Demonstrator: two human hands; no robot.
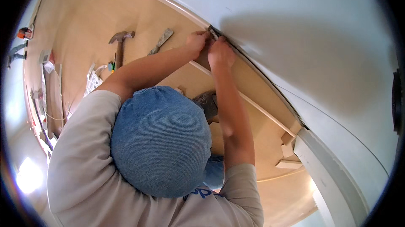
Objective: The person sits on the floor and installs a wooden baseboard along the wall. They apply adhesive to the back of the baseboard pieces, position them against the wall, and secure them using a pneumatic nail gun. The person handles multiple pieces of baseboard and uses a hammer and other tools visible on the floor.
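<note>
Both my hands meet low at the wall, where the pale baseboard (177,6) ends and a dark, bare strip (263,76) carries on along the wall's foot. My left hand (197,44) is closed in a pinch at the baseboard's end. Close beside it, my right hand (221,54) is also closed, fingertips against the dark strip. A small dark and silvery piece (214,34) shows between the fingers; its kind is hidden. Left of my hands, a scraper (162,41) with a stained blade lies on the tan floor. Further left lies a claw hammer (120,46).
A thin strip of trim (265,114) lies on the floor along the wall. Small wooden offcuts (289,164) sit by the white door frame (325,176). My denim-covered knee (162,142) fills the middle. A white printed bag (93,79) and long boards (54,96) lie at left.
</note>
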